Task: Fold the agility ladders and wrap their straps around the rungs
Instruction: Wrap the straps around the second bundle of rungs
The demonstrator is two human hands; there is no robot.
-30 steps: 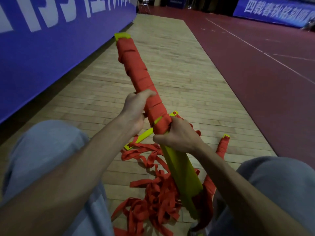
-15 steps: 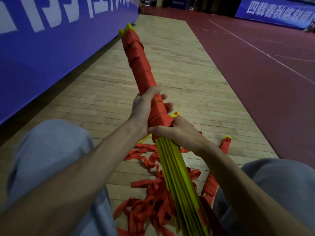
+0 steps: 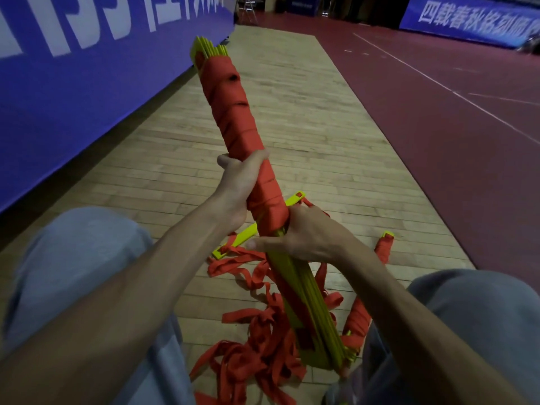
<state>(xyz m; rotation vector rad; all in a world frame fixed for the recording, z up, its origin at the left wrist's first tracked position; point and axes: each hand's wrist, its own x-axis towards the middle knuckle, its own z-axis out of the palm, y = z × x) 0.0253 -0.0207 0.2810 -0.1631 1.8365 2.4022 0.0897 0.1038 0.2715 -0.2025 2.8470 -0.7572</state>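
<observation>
The hall is dimly and evenly lit, and only soft, faint shadows are cast on the wooden floor [image 3: 306, 135], which is shown brighter toward its far end. The strap-wrapped rung bundle [image 3: 230, 112] is rendered fairly sharp at the centre, while the forearms [image 3: 131, 287] and grey-clad knees [image 3: 73, 258] along the lower edge are smeared and out of focus. The lower edge of the blue banner [image 3: 87, 83] is bent by wide-angle distortion toward the frame border.
</observation>
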